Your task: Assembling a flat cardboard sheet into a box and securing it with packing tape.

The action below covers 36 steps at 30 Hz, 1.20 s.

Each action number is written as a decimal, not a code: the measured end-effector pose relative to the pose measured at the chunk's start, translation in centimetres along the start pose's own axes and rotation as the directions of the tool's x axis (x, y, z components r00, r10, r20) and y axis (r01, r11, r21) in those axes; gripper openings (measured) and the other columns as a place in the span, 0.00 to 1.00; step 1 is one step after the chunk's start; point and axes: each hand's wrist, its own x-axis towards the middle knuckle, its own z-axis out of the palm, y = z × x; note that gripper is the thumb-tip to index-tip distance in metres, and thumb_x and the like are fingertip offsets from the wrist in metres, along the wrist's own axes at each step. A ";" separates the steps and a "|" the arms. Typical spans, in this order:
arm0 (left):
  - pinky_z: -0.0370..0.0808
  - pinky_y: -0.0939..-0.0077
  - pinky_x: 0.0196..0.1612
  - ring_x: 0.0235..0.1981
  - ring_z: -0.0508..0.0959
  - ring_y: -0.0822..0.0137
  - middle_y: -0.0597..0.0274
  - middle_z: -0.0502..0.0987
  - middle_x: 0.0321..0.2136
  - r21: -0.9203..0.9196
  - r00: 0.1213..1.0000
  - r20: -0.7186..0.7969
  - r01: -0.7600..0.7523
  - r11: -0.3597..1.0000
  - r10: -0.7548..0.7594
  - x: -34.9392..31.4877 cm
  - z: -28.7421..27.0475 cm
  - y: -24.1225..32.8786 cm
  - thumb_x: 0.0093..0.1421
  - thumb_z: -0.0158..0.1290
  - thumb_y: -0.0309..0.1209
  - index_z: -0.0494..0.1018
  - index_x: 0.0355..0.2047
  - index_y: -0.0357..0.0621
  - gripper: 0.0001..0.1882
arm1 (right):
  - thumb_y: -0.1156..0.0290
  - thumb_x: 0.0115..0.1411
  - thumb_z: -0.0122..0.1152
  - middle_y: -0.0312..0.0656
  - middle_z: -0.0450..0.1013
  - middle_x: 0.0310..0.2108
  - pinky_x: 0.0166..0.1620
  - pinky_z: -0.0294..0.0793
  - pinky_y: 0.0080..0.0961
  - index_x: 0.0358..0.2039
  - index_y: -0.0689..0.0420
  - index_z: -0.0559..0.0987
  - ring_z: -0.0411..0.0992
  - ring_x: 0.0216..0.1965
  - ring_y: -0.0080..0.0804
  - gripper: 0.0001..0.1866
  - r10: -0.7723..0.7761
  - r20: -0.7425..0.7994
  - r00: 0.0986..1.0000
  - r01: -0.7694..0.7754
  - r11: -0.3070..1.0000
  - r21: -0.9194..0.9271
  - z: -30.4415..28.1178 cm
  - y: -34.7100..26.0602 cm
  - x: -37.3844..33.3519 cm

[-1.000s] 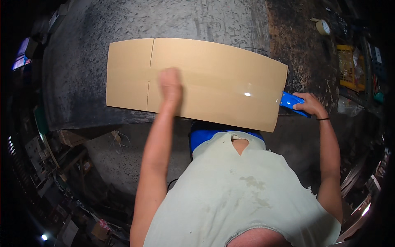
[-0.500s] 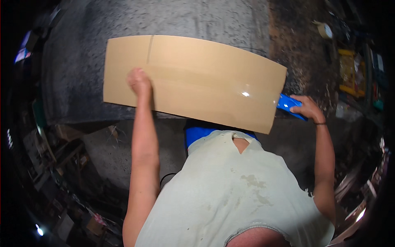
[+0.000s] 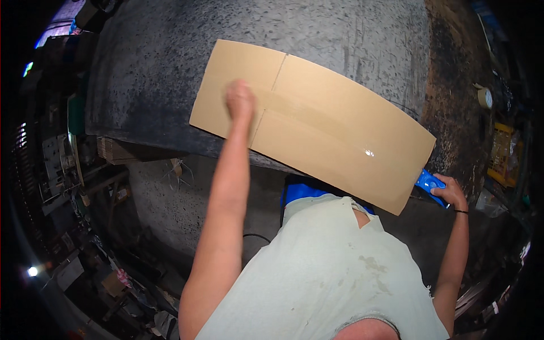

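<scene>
A long piece of brown cardboard (image 3: 334, 122) lies slantwise at the worktable's near edge, its right end closer to me. A paler lengthwise band runs along its middle, with a shiny spot near the right end. One dark seam crosses it towards the left. My left hand (image 3: 241, 102) is on the cardboard left of that seam, fingers curled into a fist and slightly blurred. Just beyond the right end, my right hand (image 3: 451, 192) grips a blue tool (image 3: 429, 182). Its front touches or nearly touches the cardboard edge; I cannot tell its exact kind.
The dark, scuffed worktable (image 3: 170, 73) stretches away behind the cardboard. A roll of tape (image 3: 484, 97) sits at the far right, above a yellow crate (image 3: 501, 153). Stacked flat cardboard (image 3: 133, 151) shows under the table's left edge. Cluttered shelving lines the left side.
The whole view has shifted and turned, so the cardboard appears further right and more slanted. My left hand has slid a little left along it, uncovering more seam. The right hand still grips the blue tool.
</scene>
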 end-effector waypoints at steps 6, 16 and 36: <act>0.68 0.53 0.43 0.38 0.72 0.52 0.50 0.72 0.34 -0.082 0.976 0.169 -0.125 0.989 0.138 -1.2 0.7 1.3 0.63 0.43 0.32 0.71 0.35 0.43 0.08 | 0.70 0.39 0.69 0.52 0.74 0.50 0.55 0.68 0.28 0.52 0.65 0.74 0.74 0.50 0.37 0.35 0.077 0.043 0.996 -0.079 0.997 0.025 0.4 1.2 0.9; 0.74 0.67 0.31 0.27 0.77 0.67 0.60 0.79 0.28 -0.273 0.668 0.685 0.604 0.749 -0.289 9.0 -4.2 -19.5 0.54 0.60 0.42 0.75 0.37 0.37 0.19 | 0.63 0.42 0.71 0.49 0.73 0.51 0.56 0.68 0.34 0.54 0.56 0.74 0.72 0.52 0.41 0.35 -0.026 0.005 1.000 0.027 0.977 -0.210 0.1 2.6 2.8; 0.53 0.51 0.65 0.66 0.55 0.48 0.49 0.57 0.64 0.522 0.870 0.158 -0.475 0.708 0.467 18.2 3.2 -10.6 0.65 0.41 0.53 0.58 0.63 0.47 0.32 | 0.53 0.44 0.67 0.52 0.76 0.46 0.51 0.72 0.34 0.53 0.54 0.76 0.75 0.47 0.46 0.34 0.084 -0.054 0.995 -0.089 0.991 -0.103 4.8 -6.6 2.4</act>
